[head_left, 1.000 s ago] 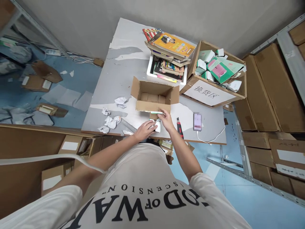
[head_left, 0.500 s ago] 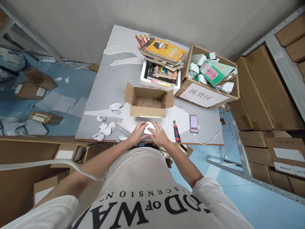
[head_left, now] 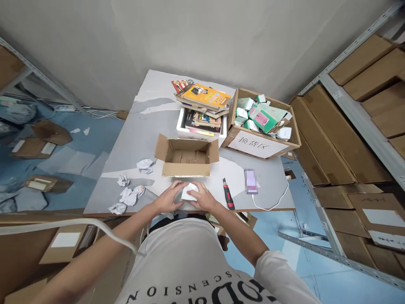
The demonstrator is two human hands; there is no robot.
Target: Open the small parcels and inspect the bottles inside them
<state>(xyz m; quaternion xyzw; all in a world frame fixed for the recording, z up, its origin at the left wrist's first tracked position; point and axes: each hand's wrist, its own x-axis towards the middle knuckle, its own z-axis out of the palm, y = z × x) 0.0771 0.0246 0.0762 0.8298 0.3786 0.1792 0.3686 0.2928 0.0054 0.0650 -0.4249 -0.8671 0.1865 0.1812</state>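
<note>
Our right fingers (head_left: 200,188) grip a small white box (head_left: 187,193), lower centre; our left fingers (head_left: 177,184) arch half-open beside it, seemingly empty. We're likely positioning it; the next move needs steadiness.

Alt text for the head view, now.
A person's right hand holds a small white box, left hand cupped beside it, at a table, before an open cardboard box. Utility knife and phone lie right, crumpled paper left; books and a filled carton stand behind.

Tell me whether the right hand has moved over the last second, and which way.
Yes: the right hand has drawn back toward the person, away from the open carton.
</note>
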